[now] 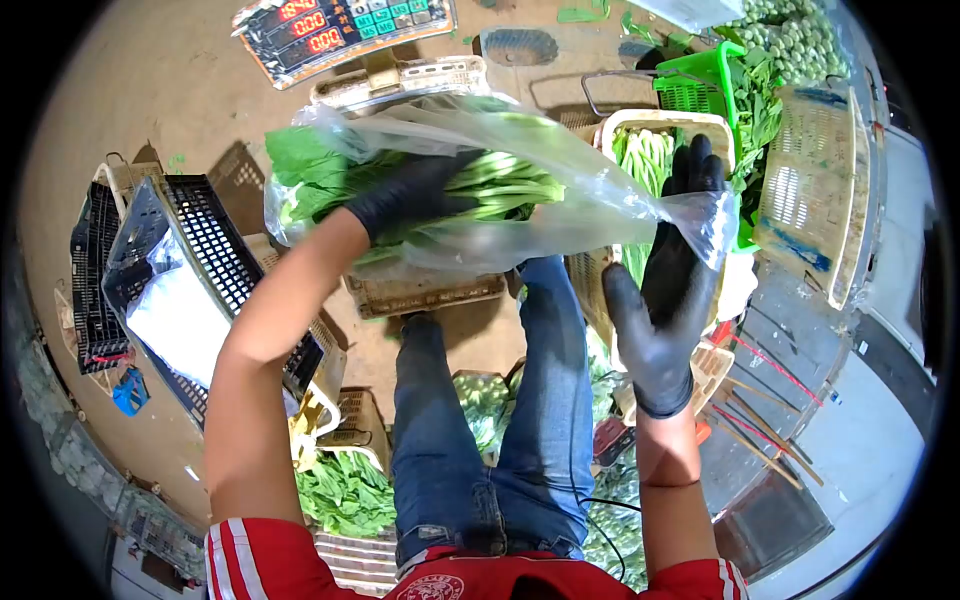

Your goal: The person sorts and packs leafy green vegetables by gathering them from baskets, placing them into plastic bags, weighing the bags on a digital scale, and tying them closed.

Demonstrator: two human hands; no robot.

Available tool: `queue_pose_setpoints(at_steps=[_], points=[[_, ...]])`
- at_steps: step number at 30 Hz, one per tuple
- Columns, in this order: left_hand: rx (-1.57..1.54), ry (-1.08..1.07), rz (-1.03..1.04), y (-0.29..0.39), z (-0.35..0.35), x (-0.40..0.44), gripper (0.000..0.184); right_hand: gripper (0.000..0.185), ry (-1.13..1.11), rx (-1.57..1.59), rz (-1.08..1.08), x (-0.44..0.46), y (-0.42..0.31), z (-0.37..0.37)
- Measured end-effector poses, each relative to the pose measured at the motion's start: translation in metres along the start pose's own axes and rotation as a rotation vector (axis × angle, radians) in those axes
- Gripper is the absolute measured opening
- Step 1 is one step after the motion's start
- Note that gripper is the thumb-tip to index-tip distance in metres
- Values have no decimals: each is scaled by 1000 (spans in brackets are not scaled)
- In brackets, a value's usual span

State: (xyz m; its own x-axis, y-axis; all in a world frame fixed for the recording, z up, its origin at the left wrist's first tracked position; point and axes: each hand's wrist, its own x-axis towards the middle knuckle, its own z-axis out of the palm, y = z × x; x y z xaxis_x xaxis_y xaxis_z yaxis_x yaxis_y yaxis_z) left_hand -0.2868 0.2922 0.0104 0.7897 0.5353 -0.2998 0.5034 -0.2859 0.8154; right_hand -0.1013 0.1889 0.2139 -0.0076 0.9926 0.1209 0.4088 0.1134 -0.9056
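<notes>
A clear plastic bag (440,243) full of leafy green vegetables (505,185) lies over a crate on the scale, in front of my legs. My left hand (410,195), in a black glove, reaches into the bag and rests on the greens; its fingers are blurred and partly hidden by plastic and leaves. At the bag's right end, my right hand (665,290), also black-gloved, is raised with thumb and fingers apart. The gathered end of the plastic lies across its fingers.
The scale's display (345,30) stands at the top left. Black crates (215,240) are on the left. To the right are a cream basket (720,125) of green stems, a bright green basket (690,90) and a pale crate (810,185). More greens (345,495) sit beside my legs.
</notes>
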Motion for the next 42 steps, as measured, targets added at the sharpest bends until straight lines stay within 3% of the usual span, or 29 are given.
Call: queue_pose_setpoints(at_steps=[3,4,6,7,9,10,11,13,15,19,20,21,22,23,25,27,29,31,32,34,35,37,39,41,42], points=[[611,387,218,17,44,3,57,78,5,-121,16,-10,-6,-4],[434,213,45,10,49,9,58,76,-3,-80,19,-12,-18,-5],[276,76,34,-41,72,15,62,73,-25,34,19,-13,-43,-13],[-348,-174,-162,-56,75,22,64,74,14,61,7,-15,-42,-15],[-122,-107,26,-64,91,32,63,82,80,66,-1,-19,-29,-20],[-32,-88,101,-42,78,29,62,73,178,105,-6,-15,-20,-21],[306,402,483,-41,92,30,49,62,245,30,116,-14,-13,-25],[68,-65,320,21,51,-16,36,47,325,22,174,2,6,-34],[-390,-306,-88,51,23,-64,41,42,375,168,306,17,20,-49],[292,-375,-229,24,-4,-141,49,34,419,71,247,20,69,-80],[362,-202,-142,6,5,-164,39,33,451,203,295,20,74,-88],[495,-295,-196,7,3,-179,36,31,482,331,354,16,78,-96],[631,-392,-245,11,-2,-189,34,29,427,76,274,13,85,-104],[767,-493,-291,12,-7,-202,31,31,488,312,310,11,90,-107],[894,-75,-145,-23,2,-238,27,32,416,227,328,4,85,-104],[875,-144,-475,35,-67,-235,28,37,313,-44,231,3,67,-103],[882,-233,-907,82,-139,-249,33,44,329,-65,240,2,43,-111],[993,-310,-837,103,-170,-285,39,46,237,-119,165,-6,7,-101],[919,-112,-733,102,-179,-304,47,50,235,-60,51,-6,-2,-87],[778,182,-612,95,-203,-323,71,47,130,-146,128,4,-2,-90],[900,234,-506,97,-213,-323,64,46,55,-240,152,14,-1,-97],[802,194,-731,105,-226,-312,58,43,52,-140,127,24,-16,-98],[881,242,-717,106,-219,-321,53,45,135,-14,-2,24,-32,-81],[918,202,-771,113,-208,-326,54,56,78,-231,11,16,-12,-77],[704,162,-839,116,-194,-320,59,61,73,-373,-56,15,-3,-71]])
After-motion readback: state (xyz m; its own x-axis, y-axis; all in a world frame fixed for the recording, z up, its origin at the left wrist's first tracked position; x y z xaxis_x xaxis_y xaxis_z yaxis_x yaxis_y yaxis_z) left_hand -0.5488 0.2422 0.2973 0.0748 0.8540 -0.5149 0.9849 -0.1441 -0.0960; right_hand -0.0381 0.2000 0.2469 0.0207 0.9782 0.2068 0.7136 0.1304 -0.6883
